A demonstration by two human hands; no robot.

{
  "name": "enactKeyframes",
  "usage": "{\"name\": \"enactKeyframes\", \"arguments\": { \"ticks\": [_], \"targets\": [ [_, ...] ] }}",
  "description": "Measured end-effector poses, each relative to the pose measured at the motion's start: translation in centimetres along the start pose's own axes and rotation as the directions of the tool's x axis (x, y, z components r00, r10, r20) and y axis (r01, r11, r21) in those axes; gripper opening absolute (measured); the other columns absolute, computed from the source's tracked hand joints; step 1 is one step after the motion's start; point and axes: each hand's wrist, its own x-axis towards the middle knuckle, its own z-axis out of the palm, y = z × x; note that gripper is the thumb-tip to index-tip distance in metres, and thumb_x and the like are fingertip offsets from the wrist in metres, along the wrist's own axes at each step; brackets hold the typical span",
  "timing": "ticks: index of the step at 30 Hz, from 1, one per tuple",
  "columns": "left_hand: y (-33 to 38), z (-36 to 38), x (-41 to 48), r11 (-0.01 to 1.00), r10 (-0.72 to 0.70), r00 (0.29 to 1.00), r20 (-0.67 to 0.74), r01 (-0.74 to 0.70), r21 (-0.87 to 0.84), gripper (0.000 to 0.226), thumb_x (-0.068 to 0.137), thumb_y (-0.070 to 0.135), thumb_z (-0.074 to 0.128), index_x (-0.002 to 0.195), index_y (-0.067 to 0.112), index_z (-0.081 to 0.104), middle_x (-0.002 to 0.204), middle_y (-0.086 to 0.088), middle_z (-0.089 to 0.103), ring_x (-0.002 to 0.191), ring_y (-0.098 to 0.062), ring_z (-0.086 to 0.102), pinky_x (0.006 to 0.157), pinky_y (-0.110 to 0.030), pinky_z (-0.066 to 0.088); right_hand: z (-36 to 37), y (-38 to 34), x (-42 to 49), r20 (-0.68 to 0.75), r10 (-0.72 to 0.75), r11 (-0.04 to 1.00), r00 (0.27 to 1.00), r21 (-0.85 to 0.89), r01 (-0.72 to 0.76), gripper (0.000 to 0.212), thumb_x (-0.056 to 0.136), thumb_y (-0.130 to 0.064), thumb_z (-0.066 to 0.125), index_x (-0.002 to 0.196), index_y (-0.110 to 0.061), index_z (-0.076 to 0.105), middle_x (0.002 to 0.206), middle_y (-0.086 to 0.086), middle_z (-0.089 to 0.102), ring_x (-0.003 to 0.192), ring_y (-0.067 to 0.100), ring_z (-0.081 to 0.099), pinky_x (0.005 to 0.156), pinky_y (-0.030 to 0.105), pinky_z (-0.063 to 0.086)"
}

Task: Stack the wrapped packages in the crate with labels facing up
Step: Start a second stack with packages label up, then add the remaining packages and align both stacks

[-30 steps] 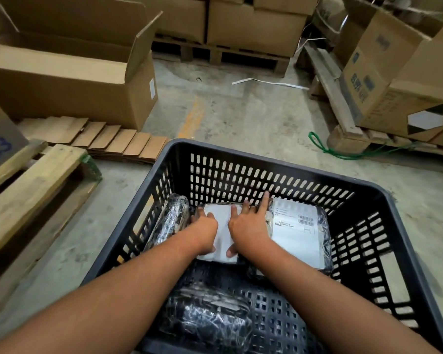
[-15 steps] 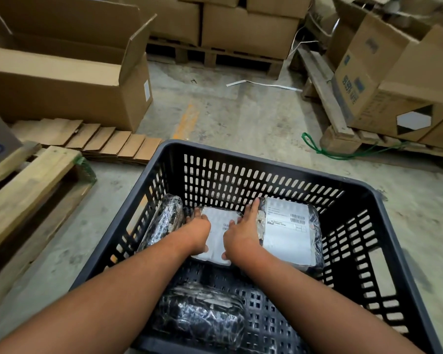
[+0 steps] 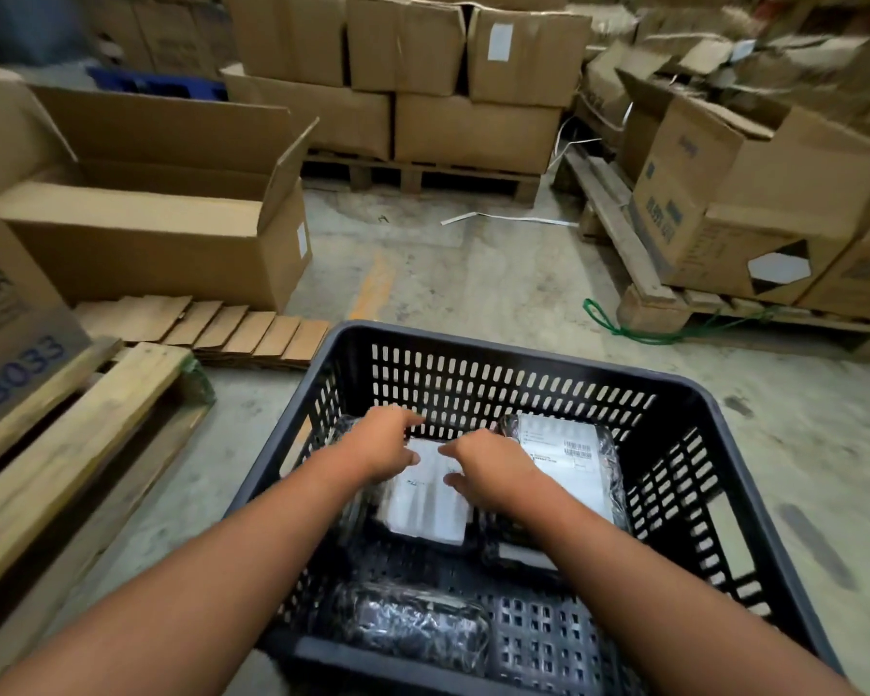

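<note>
A black slotted crate (image 3: 523, 356) stands on the floor in front of me. In its middle lies a wrapped package (image 3: 430, 504) with its white label up. My left hand (image 3: 380, 444) and my right hand (image 3: 490, 472) rest on the far end of this package, with fingers curled around it. A second package (image 3: 571, 462) lies label up against its right side. A dark package (image 3: 340, 427) leans by the crate's left wall, mostly hidden by my left hand. Another black wrapped package (image 3: 408, 627) lies near the front wall, with no label showing.
An open cardboard box (image 3: 162, 233) and flattened card strips (image 3: 232, 329) lie to the left, beside a wooden pallet (image 3: 86, 444). Stacked boxes (image 3: 438, 92) stand on a pallet behind. More boxes (image 3: 754, 203) and a green cord (image 3: 624, 329) are to the right.
My head has tilted up, so the crate sits lower in view. My hands have gone from lying flat on the middle package to curling at its far end.
</note>
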Motion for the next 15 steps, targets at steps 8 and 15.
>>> {"name": "enactKeyframes", "arguments": {
  "ticks": [8, 15],
  "targets": [
    [-1.3, -8.5, -2.9, 0.984, 0.171, 0.936, -0.306, -0.144, 0.107, 0.051, 0.091, 0.019, 0.073, 0.14, 0.025, 0.06, 0.164, -0.009, 0.027, 0.154, -0.034, 0.007, 0.124, -0.051, 0.015, -0.2, -5.8, 0.8, -0.044, 0.005, 0.736, 0.999, 0.677, 0.026, 0.071, 0.09, -0.046, 0.076, 0.149, -0.014, 0.051, 0.145, 0.007, 0.061, 0.13, 0.02, 0.059, 0.105, 0.037, 0.051],
    [-5.2, -9.1, -4.9, 0.993, -0.051, 0.979, -0.199, 0.028, -0.118, 0.089, 0.091, 0.016, 0.071, 0.161, 0.033, 0.019, 0.149, -0.006, 0.053, 0.123, -0.027, 0.061, 0.096, -0.04, 0.054, 2.3, -10.7, 1.9, -0.017, -0.048, 0.685, 0.999, 0.727, 0.046, 0.111, 0.078, -0.058, 0.08, 0.163, -0.043, 0.009, 0.165, 0.013, 0.036, 0.15, 0.03, 0.035, 0.123, 0.047, 0.031]
  ]
}}
